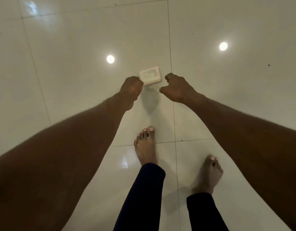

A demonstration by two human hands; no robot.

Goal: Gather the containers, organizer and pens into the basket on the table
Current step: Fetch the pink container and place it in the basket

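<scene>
A small pale pink container (150, 75) with a clear lid is held above the tiled floor. My left hand (131, 90) grips its left edge with curled fingers. My right hand (176, 87) hovers just right of the container with fingers loosely curled and the thumb pointing toward it; no contact with the container shows. The basket, the table, the organizer and the pens are outside this view.
Glossy white floor tiles (73, 67) fill the view, reflecting two round ceiling lights (110, 59). My bare feet (146, 147) in dark trousers stand at the bottom centre, right foot (210, 172) slightly behind.
</scene>
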